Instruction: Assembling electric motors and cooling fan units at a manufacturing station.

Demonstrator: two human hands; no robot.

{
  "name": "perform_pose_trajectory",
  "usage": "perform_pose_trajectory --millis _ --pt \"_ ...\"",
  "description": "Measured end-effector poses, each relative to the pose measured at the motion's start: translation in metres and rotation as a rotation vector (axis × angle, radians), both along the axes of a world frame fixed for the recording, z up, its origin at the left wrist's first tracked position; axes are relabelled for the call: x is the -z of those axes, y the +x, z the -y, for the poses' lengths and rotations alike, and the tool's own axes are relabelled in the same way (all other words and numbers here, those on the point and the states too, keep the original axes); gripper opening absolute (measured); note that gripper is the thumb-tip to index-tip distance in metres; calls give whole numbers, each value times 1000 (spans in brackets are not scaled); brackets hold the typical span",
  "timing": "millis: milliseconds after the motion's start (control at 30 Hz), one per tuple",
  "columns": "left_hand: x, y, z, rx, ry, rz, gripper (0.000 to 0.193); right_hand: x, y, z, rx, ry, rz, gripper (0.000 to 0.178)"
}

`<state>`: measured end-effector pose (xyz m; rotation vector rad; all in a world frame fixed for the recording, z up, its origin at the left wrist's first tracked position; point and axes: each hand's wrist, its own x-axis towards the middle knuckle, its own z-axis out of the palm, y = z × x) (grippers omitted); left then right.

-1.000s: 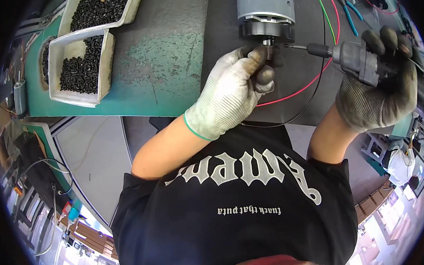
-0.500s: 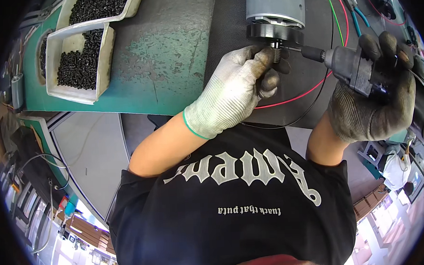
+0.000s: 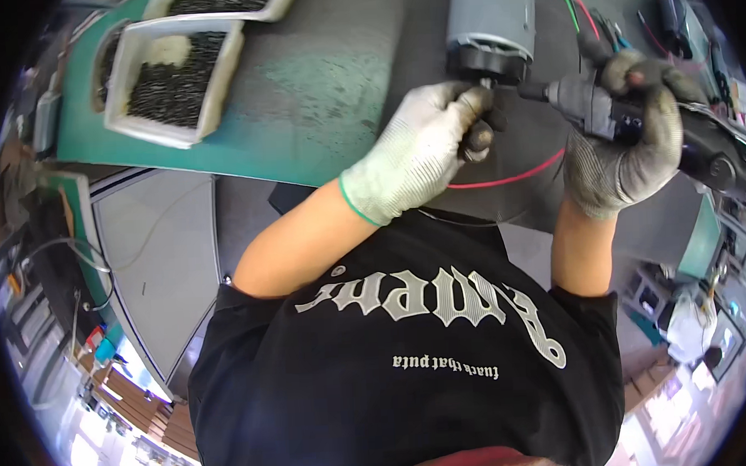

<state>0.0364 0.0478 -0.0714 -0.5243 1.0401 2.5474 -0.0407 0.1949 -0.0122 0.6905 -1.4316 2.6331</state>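
A grey cylindrical motor [image 3: 488,15] with a black end ring [image 3: 489,64] lies at the top of the view, its shaft end toward me. My left hand [image 3: 423,143], in a whitish glove with dark fingertips, is closed around the short metal shaft [image 3: 487,83] just below the ring. Most of the shaft is hidden by the fingers. In my right hand [image 3: 619,156], gloved and stained, is a black-and-grey power screwdriver [image 3: 580,103], gripped round its body. Its dark nose points left toward the shaft; whether the tip touches anything is too blurred to tell.
Two white bins stand at the upper left; the nearer bin [image 3: 113,103] holds many small black parts [image 3: 167,96]. A red wire [image 3: 512,177] curves over the dark mat below the motor. Pliers [image 3: 618,35] and a black cylindrical object [image 3: 673,20] lie at the upper right.
The view has shifted, so the bins and motor appear farther right. My right hand and the screwdriver have moved left and swung, showing more of the tool's body. My left hand keeps its pinch.
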Motion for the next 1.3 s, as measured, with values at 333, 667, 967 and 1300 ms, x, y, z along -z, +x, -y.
perform_pose_trajectory --millis 333,667,967,1300 --pt "-2 4 11 -62 -1052 -328 27 -25 -37 -112 885 836 -607 42" --pt "-60 32 342 -389 -2420 195 25 23 -96 -272 1192 928 -147 37" --pt "-28 -10 405 -77 -2436 119 34 17 -67 -226 2129 1194 -697 39" --pt "-8 0 464 -9 -2530 -44 38 70 -81 -138 585 1719 -357 59"
